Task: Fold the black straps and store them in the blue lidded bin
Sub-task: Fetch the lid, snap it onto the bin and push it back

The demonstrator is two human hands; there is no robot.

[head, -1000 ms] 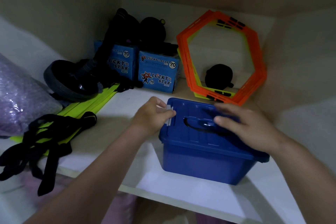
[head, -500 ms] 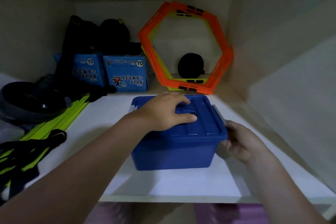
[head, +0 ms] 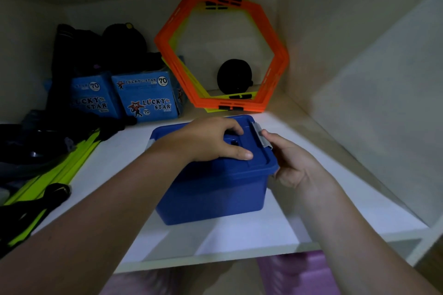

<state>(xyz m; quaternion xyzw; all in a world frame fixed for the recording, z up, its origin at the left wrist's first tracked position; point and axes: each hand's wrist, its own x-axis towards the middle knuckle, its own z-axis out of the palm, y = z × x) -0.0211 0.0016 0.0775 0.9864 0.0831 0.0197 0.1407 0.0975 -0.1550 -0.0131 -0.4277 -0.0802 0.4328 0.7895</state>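
Blue plastic lidded bin (head: 215,189) stands on the white shelf (head: 335,227), lid (head: 263,163) seated. Head view: the left hand (head: 211,141) lies palm-down on the lid, fingers curled over the recessed handle. The right hand (head: 290,163), at 3 o'clock of the bin, pinches the grey latch (head: 262,137) at the lid's edge. Black straps (head: 31,208) lie at 9 o'clock, well apart from the bin, across yellow-green slats (head: 62,170). Orange hexagon frames (head: 223,55) lean against the back wall at 12 o'clock; two blue "Lucky Star" boxes (head: 143,98) stand at 11 o'clock.
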